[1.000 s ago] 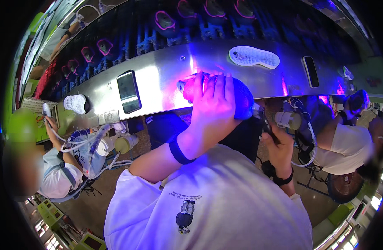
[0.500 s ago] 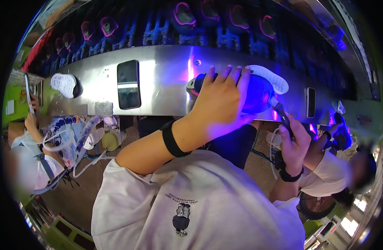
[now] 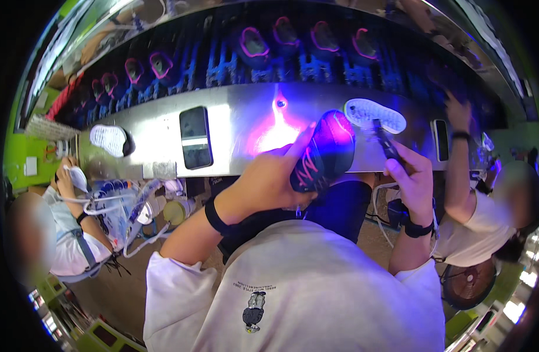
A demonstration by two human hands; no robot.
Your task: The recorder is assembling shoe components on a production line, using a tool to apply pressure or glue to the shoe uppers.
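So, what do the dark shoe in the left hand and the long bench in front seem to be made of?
The dark shoe with pink markings, held by the left hand, looks like soft fabric or mesh, matt; the purple light leaves this uncertain. The long grey bench looks like bare sheet metal, probably steel: it is smooth and mirrors the light as a bright glare.

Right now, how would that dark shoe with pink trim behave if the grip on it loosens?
The shoe is held aloft in the left hand, so it would probably drop. It looks light, since one hand carries it. Its rounded upper may slip.
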